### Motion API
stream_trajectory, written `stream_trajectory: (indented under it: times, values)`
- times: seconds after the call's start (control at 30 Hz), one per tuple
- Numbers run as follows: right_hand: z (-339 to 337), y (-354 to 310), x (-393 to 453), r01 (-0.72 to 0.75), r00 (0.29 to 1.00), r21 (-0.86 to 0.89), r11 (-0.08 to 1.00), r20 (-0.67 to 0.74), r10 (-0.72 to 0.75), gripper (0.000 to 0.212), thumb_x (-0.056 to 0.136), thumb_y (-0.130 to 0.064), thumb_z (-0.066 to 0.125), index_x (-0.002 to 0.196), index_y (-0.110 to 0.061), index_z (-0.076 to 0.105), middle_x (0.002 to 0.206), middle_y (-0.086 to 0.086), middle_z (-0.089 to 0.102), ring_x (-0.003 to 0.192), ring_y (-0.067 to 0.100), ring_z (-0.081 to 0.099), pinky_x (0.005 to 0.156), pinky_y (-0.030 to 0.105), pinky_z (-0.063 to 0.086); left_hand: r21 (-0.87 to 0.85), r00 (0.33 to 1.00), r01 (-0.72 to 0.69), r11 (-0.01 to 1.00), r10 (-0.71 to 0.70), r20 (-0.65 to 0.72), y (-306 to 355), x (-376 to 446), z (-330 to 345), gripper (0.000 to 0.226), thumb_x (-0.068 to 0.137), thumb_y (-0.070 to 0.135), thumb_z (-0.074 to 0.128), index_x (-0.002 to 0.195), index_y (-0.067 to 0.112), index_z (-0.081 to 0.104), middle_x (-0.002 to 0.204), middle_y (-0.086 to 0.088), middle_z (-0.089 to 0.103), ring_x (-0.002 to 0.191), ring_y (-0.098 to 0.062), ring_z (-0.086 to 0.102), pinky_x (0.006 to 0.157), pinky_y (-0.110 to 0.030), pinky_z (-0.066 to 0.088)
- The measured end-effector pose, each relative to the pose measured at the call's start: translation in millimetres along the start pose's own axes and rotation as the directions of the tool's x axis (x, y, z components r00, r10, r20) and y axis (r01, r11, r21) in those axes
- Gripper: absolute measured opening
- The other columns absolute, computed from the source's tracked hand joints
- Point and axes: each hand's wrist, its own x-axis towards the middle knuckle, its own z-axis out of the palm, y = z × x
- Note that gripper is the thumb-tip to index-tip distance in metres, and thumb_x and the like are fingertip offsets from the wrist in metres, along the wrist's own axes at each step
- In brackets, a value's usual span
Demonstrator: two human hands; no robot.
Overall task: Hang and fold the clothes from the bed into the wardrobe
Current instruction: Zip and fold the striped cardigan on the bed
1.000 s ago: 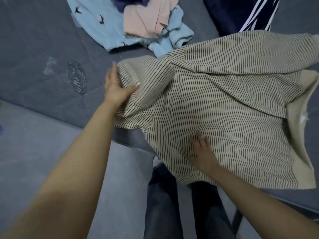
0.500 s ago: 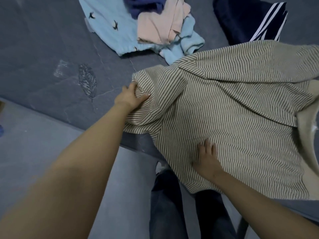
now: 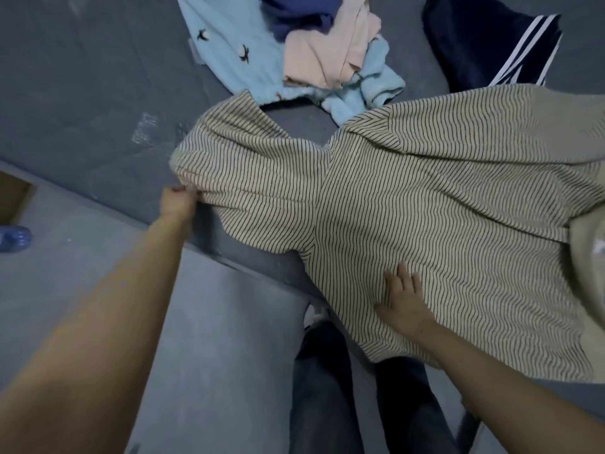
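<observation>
Soft, light, floppy striped top (image 3: 409, 204) on the bed (image 3: 82, 109): left hand (image 3: 176, 204) pinches its 9 o'clock sleeve, right hand (image 3: 406, 299) presses flat; best held at seams

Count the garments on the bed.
5: striped top in front; light blue one, pink one and dark blue one piled behind; navy striped one far right. More may hide underneath.

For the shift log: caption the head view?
Left hand pinches beige black-striped knit top's sleeve; right hand presses it flat on grey bed.
</observation>
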Motion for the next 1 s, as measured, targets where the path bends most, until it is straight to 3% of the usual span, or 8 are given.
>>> stream_trajectory:
  times: [0.13, 0.23, 0.33, 0.4, 0.67, 0.83, 0.9, 1.0]
  values:
    - [-13.1, 11.9, -4.4, 0.125, 0.992, 0.143, 0.982, -0.045, -0.12, 0.074, 0.096, -0.028, 0.057, 0.155, -0.016, 0.013, 0.162, 0.006, -0.009, 0.149, 0.028, -0.005, 0.122, 0.041, 0.0, 0.299, 0.869, -0.453, 0.84, 0.49, -0.061, 14.0, -65.2, 36.6, 0.032, 0.093, 0.009, 0.05, 0.124, 0.003, 0.052, 0.135, -0.021, 0.046, 0.128, -0.033, 0.043, 0.113, -0.044, 0.03]
    - [-34.5, 31.3, -11.0, 0.213, 0.965, 0.261, 0.942, -0.21, -0.16, 0.07, 0.095, -0.009, 0.057, 0.153, -0.01, 0.018, 0.162, 0.009, -0.002, 0.149, 0.024, 0.005, 0.122, 0.035, 0.006, 0.396, 0.681, -0.721, 0.569, 0.689, 0.249, 21.6, -133.3, 92.9, 0.039, 0.096, 0.011, 0.052, 0.134, 0.003, 0.051, 0.15, -0.021, 0.034, 0.139, -0.033, 0.031, 0.114, -0.037, 0.023]
    - [-66.2, 66.0, -7.4, 0.217, 0.928, 0.276, 0.936, -0.355, -0.11, 0.068, 0.095, -0.004, 0.056, 0.152, -0.004, 0.018, 0.161, 0.017, 0.002, 0.149, 0.028, 0.006, 0.122, 0.036, 0.007, 0.286, 0.497, -0.861, 0.42, 0.575, 0.65, 26.7, -182.3, 165.2, 0.04, 0.097, 0.015, 0.053, 0.136, 0.007, 0.05, 0.154, -0.017, 0.031, 0.142, -0.031, 0.028, 0.115, -0.035, 0.024]
    - [-91.1, 99.3, 1.2, 0.182, 0.91, 0.251, 0.951, -0.41, -0.066, 0.068, 0.094, -0.004, 0.056, 0.151, 0.0, 0.019, 0.16, 0.021, 0.002, 0.149, 0.034, 0.006, 0.122, 0.04, 0.008, 0.256, 0.399, -0.906, 0.338, 0.472, 0.787, 28.7, -208.3, 216.8, 0.043, 0.097, 0.017, 0.055, 0.139, 0.01, 0.049, 0.155, -0.016, 0.028, 0.143, -0.03, 0.028, 0.115, -0.036, 0.026]
    - [-146.7, 266.5, 24.8, -0.08, 0.836, 0.056, 0.995, -0.54, 0.098, 0.075, 0.095, -0.024, 0.05, 0.156, -0.017, 0.006, 0.163, 0.006, 0.003, 0.149, 0.03, 0.007, 0.119, 0.052, 0.01, 0.072, 0.091, -0.995, 0.062, 0.401, 0.912, 53.5, -320.2, 418.2, 0.045, 0.098, 0.012, 0.048, 0.142, 0.009, 0.046, 0.154, -0.012, 0.034, 0.141, -0.026, 0.032, 0.114, -0.033, 0.025]
    - [-139.9, 338.3, 21.4, -0.108, 0.785, 0.331, 0.937, -0.55, 0.285, 0.07, 0.097, -0.025, 0.053, 0.154, -0.008, 0.016, 0.161, 0.013, 0.016, 0.147, 0.034, 0.017, 0.118, 0.053, 0.016, 0.082, 0.044, -0.994, -0.071, 0.431, 0.901, 86.2, -349.1, 520.5, 0.051, 0.097, 0.02, 0.051, 0.145, 0.007, 0.04, 0.153, -0.015, 0.035, 0.139, -0.03, 0.034, 0.113, -0.037, 0.027]
    - [-128.8, 352.7, 16.5, -0.01, 0.759, 0.412, 0.911, -0.59, 0.275, 0.069, 0.094, -0.024, 0.059, 0.152, -0.005, 0.025, 0.156, 0.017, 0.026, 0.143, 0.034, 0.027, 0.117, 0.047, 0.025, 0.192, 0.142, -0.979, -0.071, 0.443, 0.885, 96.7, -350.2, 556.2, 0.055, 0.099, 0.032, 0.049, 0.149, 0.014, 0.034, 0.157, -0.01, 0.027, 0.143, -0.026, 0.026, 0.115, -0.041, 0.022]
    - [-112.4, 362.2, 4.0, 0.112, 0.697, 0.722, 0.682, -0.547, 0.464, 0.054, 0.091, -0.021, 0.065, 0.138, -0.008, 0.044, 0.137, 0.011, 0.047, 0.124, 0.026, 0.047, 0.102, 0.033, 0.041, 0.364, 0.324, -0.931, -0.023, 0.405, 0.855, 110.6, -341.4, 591.0, 0.059, 0.094, 0.044, 0.055, 0.146, 0.023, 0.036, 0.153, -0.007, 0.029, 0.14, -0.028, 0.027, 0.111, -0.051, 0.025]
